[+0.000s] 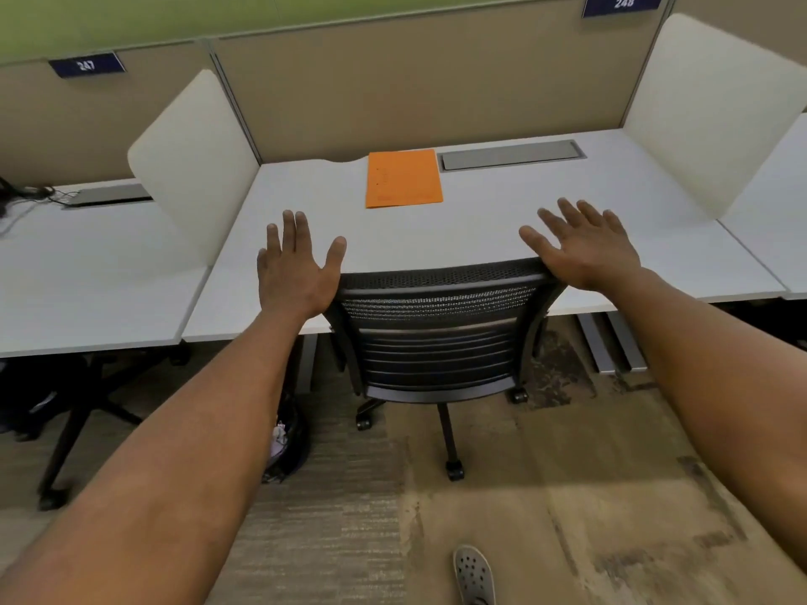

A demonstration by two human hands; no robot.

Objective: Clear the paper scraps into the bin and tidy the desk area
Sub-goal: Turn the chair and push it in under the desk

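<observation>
- Our left hand [293, 272]: fingers spread, empty, beside the chair [436, 329].
- Our right hand [583, 246]: spread, empty, at the chair's top.
- Orange folder [402, 178] on desk [480, 229].

I see both bare arms stretched forward, left hand [293, 272] and right hand [587, 246] palms down, fingers spread wide, holding nothing.

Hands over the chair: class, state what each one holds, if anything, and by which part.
Nothing is held. The left hand and right hand are open with fingers spread, above the chair back.
</observation>
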